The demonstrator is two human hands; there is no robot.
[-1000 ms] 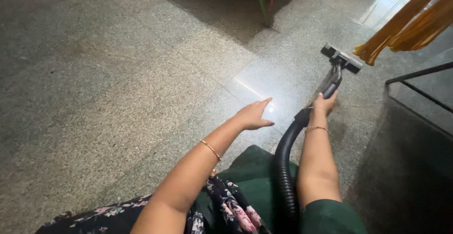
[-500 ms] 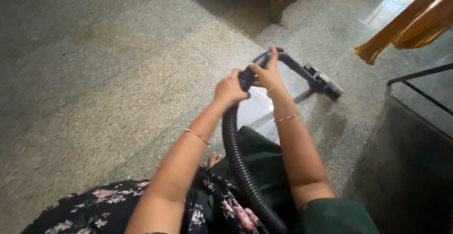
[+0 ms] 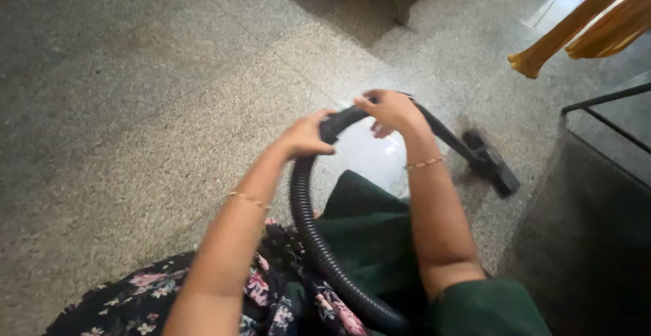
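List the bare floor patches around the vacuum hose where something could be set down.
Free: the grey speckled stone floor left of the left hand and black ribbed vacuum hose. Crowded: right side, where the right hand, black floor nozzle, dark ledge and orange hanging cloth bunch together.

We see our own body from above. Both forearms are bare. A thin gold-coloured bangle circles the left forearm below the left hand, and a similar slim gold bracelet sits on the wrist just behind the right hand. A short dark green sleeve covers the right upper arm. Our lower garment is the same dark green. Over the left side hangs a dark scarf printed with small pink and white flowers.
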